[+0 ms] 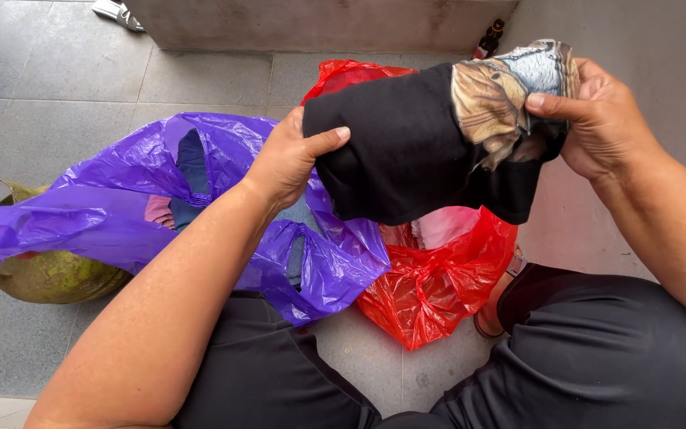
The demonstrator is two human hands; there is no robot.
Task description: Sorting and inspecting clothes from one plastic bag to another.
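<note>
The person sat low over the tiled floor (57,79), knees apart in dark trousers (597,349), and held a folded black shirt (406,151) up in both hands, above two plastic bags. The left hand (287,159) gripped the shirt's left edge, thumb lying flat across the top of the cloth and the other fingers hidden behind it. The right hand (597,119) pinched the opposite end, thumb pressed onto a printed patch (510,87) of tan and pale blue, the remaining fingers curled round the back. The shirt hung between the hands, clear of the floor, directly over the red bag (438,286).

The red bag stood open between the knees, with something pink (446,226) showing in its mouth just beneath the shirt. Touching its left side lay the purple bag (121,199), crumpled and wide, with dark blue cloth (192,167) visible through its handle hole. Farther left, partly under the purple plastic, sat a round green thing (49,278); I could not tell what it was. A sandalled foot (502,294) poked out beside the red bag. A grey wall (319,24) ran along the back, with a small dark bottle (490,38) at its base.
</note>
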